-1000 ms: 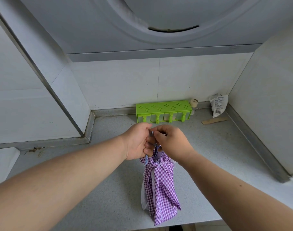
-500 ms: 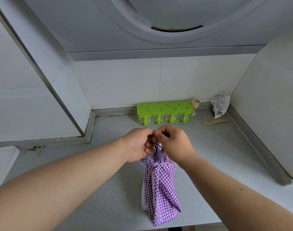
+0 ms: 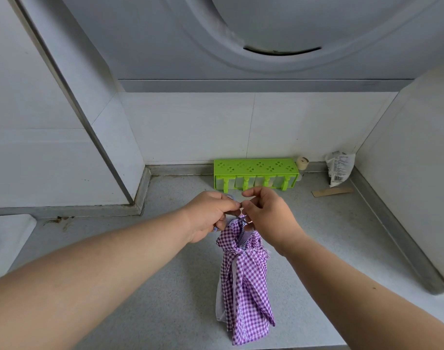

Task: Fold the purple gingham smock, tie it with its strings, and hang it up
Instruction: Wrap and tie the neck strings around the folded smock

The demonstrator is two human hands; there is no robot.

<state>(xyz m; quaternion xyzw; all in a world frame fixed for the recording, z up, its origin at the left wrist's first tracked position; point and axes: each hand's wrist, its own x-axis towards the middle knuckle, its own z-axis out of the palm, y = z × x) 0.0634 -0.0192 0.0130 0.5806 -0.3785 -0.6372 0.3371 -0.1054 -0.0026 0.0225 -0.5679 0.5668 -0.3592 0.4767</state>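
Note:
The purple gingham smock [image 3: 243, 286] is folded into a narrow bundle and hangs down over the grey counter [image 3: 329, 243], tied around its upper part by a knotted strip of its own fabric. My left hand [image 3: 211, 215] and my right hand [image 3: 269, 215] meet just above the bundle's top. Both pinch the thin pale strings [image 3: 241, 218] that come out of the top. The strings are mostly hidden by my fingers.
A bright green plastic rack [image 3: 256, 173] stands against the white tiled back wall. Right of it are a small roll [image 3: 302, 163], a crumpled white packet [image 3: 339, 168] and a flat brown strip [image 3: 332, 191]. A range hood [image 3: 266, 34] hangs overhead. A white sink edge [image 3: 9, 238] lies at the left.
My hands have shifted slightly apart at the fingertips while working the strings. The bundle hangs in nearly the same place.

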